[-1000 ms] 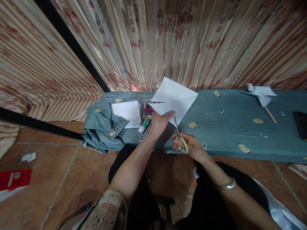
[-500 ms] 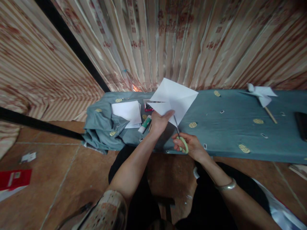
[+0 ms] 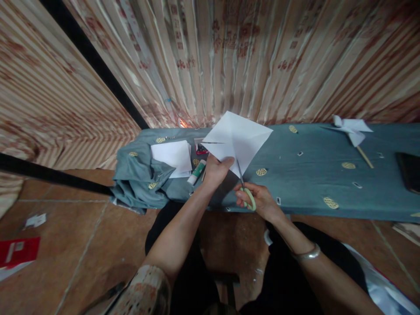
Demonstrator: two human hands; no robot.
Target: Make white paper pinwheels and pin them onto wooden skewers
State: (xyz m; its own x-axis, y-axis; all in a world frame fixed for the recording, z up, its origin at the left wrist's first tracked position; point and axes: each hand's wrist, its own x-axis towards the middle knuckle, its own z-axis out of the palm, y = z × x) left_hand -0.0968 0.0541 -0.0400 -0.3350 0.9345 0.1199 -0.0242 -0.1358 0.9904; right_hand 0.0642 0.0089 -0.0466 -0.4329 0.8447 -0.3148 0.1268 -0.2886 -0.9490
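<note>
Over the cloth-covered worktop (image 3: pixel 305 190), in the head view, a white paper sheet (image 3: pixel 246 138) is held up off the surface, one corner toward the person. The left hand (image 3: pixel 217 172) grips it near its near-left edge, thumb flat on top; the fingers underneath are hidden. The right hand (image 3: pixel 263 200) has its fingers curled round the green handles of the scissors (image 3: pixel 251 199), whose blades are at the sheet's near corner. A slit runs in from the left corner, and faint creases cross the sheet.

It should handle as very light and limp, apt to droop beside the slit and easy to crease or tear; a flat pinch on uncut paper close to the centre, clear of the blades, looks the soundest hold.

Left of the hands lie a glue stick (image 3: pixel 197 172) and a paper stack (image 3: pixel 173 154); well to the right rests a folded paper piece on a stick (image 3: pixel 355 130).
</note>
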